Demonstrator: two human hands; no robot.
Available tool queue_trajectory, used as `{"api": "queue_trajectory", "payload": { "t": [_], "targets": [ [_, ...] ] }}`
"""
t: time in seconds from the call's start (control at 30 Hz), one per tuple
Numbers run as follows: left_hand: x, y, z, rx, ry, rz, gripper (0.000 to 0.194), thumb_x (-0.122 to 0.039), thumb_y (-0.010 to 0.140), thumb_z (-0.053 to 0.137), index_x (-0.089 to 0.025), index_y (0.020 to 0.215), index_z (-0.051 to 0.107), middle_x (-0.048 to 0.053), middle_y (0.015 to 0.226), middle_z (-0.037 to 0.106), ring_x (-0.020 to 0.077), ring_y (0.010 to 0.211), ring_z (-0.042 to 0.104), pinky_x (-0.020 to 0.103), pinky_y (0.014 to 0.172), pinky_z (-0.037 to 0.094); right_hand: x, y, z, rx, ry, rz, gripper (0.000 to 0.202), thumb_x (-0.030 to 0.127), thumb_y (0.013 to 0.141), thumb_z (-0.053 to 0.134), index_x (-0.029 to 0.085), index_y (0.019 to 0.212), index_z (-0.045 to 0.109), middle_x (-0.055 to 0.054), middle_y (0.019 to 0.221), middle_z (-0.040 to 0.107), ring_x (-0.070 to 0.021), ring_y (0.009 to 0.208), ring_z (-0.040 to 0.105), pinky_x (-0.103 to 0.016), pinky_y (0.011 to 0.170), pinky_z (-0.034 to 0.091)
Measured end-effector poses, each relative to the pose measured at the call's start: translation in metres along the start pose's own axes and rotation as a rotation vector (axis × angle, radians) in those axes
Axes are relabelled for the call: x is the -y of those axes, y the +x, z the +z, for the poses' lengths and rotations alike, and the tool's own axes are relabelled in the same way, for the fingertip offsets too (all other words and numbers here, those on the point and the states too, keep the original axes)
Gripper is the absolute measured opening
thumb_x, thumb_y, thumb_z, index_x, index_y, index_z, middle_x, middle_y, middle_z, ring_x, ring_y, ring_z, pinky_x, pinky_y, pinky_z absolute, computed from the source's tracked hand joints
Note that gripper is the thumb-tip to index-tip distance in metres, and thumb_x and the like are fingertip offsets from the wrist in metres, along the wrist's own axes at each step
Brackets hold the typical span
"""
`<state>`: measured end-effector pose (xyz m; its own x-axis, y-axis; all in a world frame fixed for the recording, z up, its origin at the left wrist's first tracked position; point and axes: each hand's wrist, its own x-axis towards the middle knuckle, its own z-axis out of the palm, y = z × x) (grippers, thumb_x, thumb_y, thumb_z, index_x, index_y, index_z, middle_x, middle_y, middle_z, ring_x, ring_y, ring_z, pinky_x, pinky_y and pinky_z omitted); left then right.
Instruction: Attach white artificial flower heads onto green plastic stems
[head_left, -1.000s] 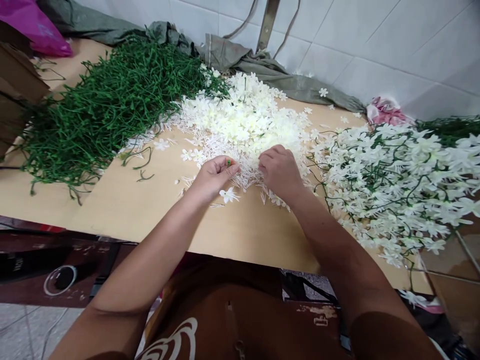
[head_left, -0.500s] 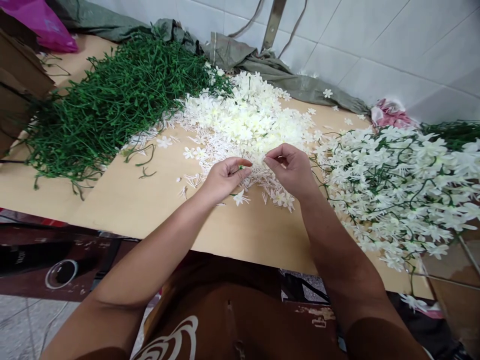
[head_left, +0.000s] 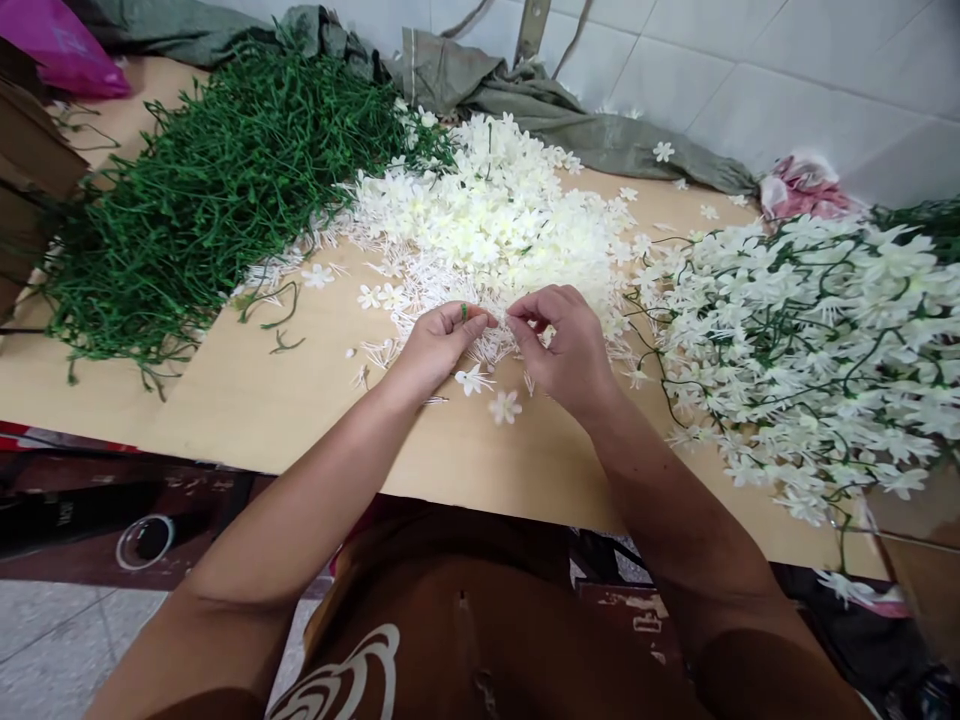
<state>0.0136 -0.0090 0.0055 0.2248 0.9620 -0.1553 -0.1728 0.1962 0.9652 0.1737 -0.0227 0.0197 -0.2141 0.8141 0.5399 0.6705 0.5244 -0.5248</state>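
My left hand [head_left: 444,338] is closed in a pinch around a green plastic stem [head_left: 464,312], of which only a short bit shows at the fingers. My right hand [head_left: 564,338] faces it with thumb and forefinger pressed together; whatever sits between them is too small to make out. The fingertips of both hands nearly meet above a heap of white artificial flowers [head_left: 495,220] and thin white pieces. Just below the hands is a slightly blurred white flower [head_left: 505,407]. Another white flower [head_left: 472,379] lies to its left on the board.
A pile of green stems [head_left: 225,190] spreads at the left. Flowers joined to stems [head_left: 810,360] are heaped at the right. Grey-green cloth [head_left: 585,140] runs along the tiled wall, with a pink-and-white cloth [head_left: 806,188] at its end. A cardboard box [head_left: 34,150] stands far left.
Both hands have shifted slightly left and drawn closer together. A blurred white flower now shows below them. The whole view has moved a little.
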Motion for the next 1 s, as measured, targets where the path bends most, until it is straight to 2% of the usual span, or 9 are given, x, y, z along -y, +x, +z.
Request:
{"api": "queue_trajectory", "payload": {
  "t": [0.23,0.43,0.53,0.6,0.67,0.73,0.87,0.93,1.0],
  "targets": [
    [-0.003,-0.009,-0.009,-0.021,0.272,0.164,0.015,-0.027,0.074,0.072,-0.015,0.078,0.064,-0.003,0.060,0.057,0.0069,0.050,0.046,0.020,0.048,0.032,-0.013,-0.002,-0.004,-0.039,0.068,0.099,0.006,0.019,0.084,0.057,0.021,0.079,0.060,-0.003,0.076,0.062,-0.0172,0.077,0.054,-0.032,0.067,0.045],
    [-0.008,-0.029,-0.014,0.566,0.767,0.110,0.017,-0.021,0.074,0.068,-0.018,0.090,0.073,-0.002,0.066,0.068,0.0084,0.054,0.057,0.019,0.053,0.038,-0.018,-0.011,-0.021,-0.027,0.217,0.196,0.002,0.019,0.083,0.060,0.020,0.082,0.061,-0.001,0.076,0.059,-0.0141,0.074,0.056,-0.029,0.065,0.046],
    [-0.002,-0.030,-0.007,0.728,1.007,0.277,0.023,-0.013,0.075,0.062,-0.020,0.092,0.076,0.000,0.075,0.075,0.0116,0.065,0.064,0.021,0.061,0.041,-0.017,-0.017,-0.026,0.025,0.264,0.217,0.002,0.018,0.081,0.062,0.020,0.081,0.062,0.000,0.076,0.059,-0.0128,0.072,0.056,-0.028,0.064,0.046],
    [0.002,-0.029,-0.003,0.752,1.087,0.379,0.024,-0.010,0.077,0.058,-0.021,0.088,0.077,0.002,0.078,0.076,0.0139,0.071,0.066,0.023,0.063,0.041,-0.016,-0.019,-0.028,0.046,0.276,0.227,0.002,0.018,0.080,0.063,0.020,0.080,0.062,0.000,0.075,0.060,-0.0126,0.073,0.057,-0.028,0.065,0.046],
    [0.004,-0.028,-0.002,0.729,1.071,0.394,0.024,-0.011,0.078,0.056,-0.020,0.084,0.077,0.003,0.080,0.076,0.0152,0.074,0.066,0.024,0.064,0.042,-0.016,-0.020,-0.030,0.059,0.290,0.240,0.002,0.019,0.080,0.064,0.019,0.080,0.063,0.000,0.076,0.061,-0.0127,0.073,0.057,-0.028,0.065,0.046],
    [0.004,-0.027,-0.002,0.656,0.935,0.300,0.020,-0.013,0.078,0.056,-0.019,0.083,0.075,0.003,0.077,0.075,0.0142,0.071,0.066,0.024,0.063,0.043,-0.014,-0.020,-0.033,0.076,0.323,0.260,0.003,0.020,0.080,0.065,0.019,0.079,0.062,0.000,0.075,0.060,-0.0125,0.072,0.056,-0.028,0.065,0.046],
    [-0.003,-0.023,-0.004,0.266,0.389,0.020,0.009,-0.023,0.076,0.066,-0.016,0.080,0.068,-0.001,0.064,0.065,0.0082,0.052,0.055,0.020,0.050,0.040,-0.007,-0.019,-0.034,0.096,0.413,0.290,0.011,0.027,0.083,0.067,0.020,0.077,0.060,0.002,0.069,0.056,-0.0112,0.066,0.054,-0.028,0.064,0.046],
    [-0.008,-0.020,-0.005,0.061,0.161,-0.060,0.018,-0.026,0.068,0.075,-0.016,0.078,0.065,-0.005,0.057,0.058,0.0047,0.043,0.044,0.018,0.042,0.031,-0.002,-0.019,-0.031,0.098,0.440,0.288,0.013,0.028,0.083,0.066,0.020,0.076,0.059,0.002,0.068,0.055,-0.0107,0.064,0.053,-0.027,0.063,0.045],
    [-0.011,-0.017,-0.006,-0.027,0.002,-0.148,0.028,-0.026,0.059,0.083,-0.016,0.076,0.063,-0.007,0.050,0.051,0.0030,0.038,0.036,0.018,0.038,0.023,0.004,-0.020,-0.025,0.099,0.425,0.271,0.013,0.026,0.083,0.065,0.020,0.074,0.058,0.002,0.067,0.055,-0.0109,0.064,0.052,-0.027,0.062,0.044]
  ]
}}
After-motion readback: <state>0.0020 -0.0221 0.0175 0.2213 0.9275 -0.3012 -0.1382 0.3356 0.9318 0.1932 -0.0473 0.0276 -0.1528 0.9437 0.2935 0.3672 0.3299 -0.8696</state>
